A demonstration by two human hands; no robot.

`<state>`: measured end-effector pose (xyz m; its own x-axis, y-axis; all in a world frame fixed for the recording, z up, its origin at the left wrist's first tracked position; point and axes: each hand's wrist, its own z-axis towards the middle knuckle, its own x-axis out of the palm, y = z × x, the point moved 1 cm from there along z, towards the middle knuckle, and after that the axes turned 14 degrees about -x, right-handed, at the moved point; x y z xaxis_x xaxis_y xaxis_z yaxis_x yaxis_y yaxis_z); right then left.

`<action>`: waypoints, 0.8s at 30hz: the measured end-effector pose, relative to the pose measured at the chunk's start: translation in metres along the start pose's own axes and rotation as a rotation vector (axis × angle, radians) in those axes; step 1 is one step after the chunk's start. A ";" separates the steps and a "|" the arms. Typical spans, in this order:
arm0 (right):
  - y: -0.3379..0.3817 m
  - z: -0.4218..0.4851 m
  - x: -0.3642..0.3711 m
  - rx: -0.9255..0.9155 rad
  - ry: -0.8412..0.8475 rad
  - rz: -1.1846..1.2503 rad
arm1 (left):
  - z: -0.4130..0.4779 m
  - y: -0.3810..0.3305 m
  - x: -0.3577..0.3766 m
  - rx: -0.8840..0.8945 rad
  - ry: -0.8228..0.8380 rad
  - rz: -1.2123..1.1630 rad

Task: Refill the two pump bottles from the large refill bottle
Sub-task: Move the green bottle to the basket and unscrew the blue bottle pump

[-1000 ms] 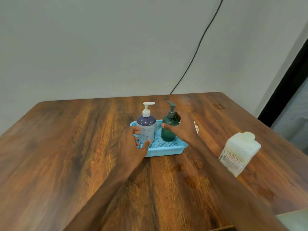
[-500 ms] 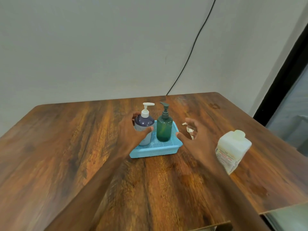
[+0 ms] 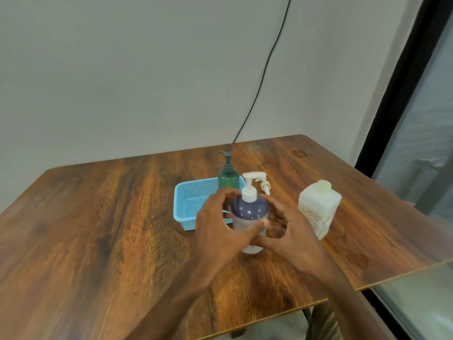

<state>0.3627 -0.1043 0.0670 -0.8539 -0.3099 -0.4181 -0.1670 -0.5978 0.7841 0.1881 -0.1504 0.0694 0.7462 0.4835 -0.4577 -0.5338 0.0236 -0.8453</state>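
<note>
A purple pump bottle with a white pump stands upright on the wood table in front of the blue basket. My left hand wraps around its left side and grips it. My right hand is at the bottle's right side, fingers spread, touching or nearly touching it. The green pump bottle stands in the basket's far right corner. The large white refill bottle stands to the right of my right hand.
A loose cream pump head lies on the table behind the purple bottle. The table's near right edge is close to the refill bottle. A black cable runs down the wall to the table's back edge.
My left hand has lifted the purple bottle out of the basket and brought it nearer, in front of the basket. My right hand has moved in to its right side.
</note>
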 end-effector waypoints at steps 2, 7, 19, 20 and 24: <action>-0.008 -0.009 0.001 0.034 -0.020 -0.058 | -0.009 0.004 0.014 0.023 0.013 0.019; -0.023 -0.019 0.000 0.114 -0.042 -0.050 | -0.013 0.008 0.032 -0.074 0.147 0.102; -0.044 -0.016 0.000 0.115 -0.031 0.014 | 0.016 -0.006 0.038 0.137 0.161 0.066; -0.044 -0.017 0.001 0.115 -0.037 0.005 | 0.015 -0.007 0.038 0.144 0.140 0.063; -0.043 -0.018 0.003 0.113 -0.055 0.003 | 0.009 -0.010 0.041 0.161 0.051 0.071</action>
<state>0.3761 -0.0933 0.0234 -0.8798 -0.2685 -0.3923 -0.2164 -0.5087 0.8333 0.2208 -0.1230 0.0612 0.7215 0.4437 -0.5315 -0.6395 0.1328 -0.7572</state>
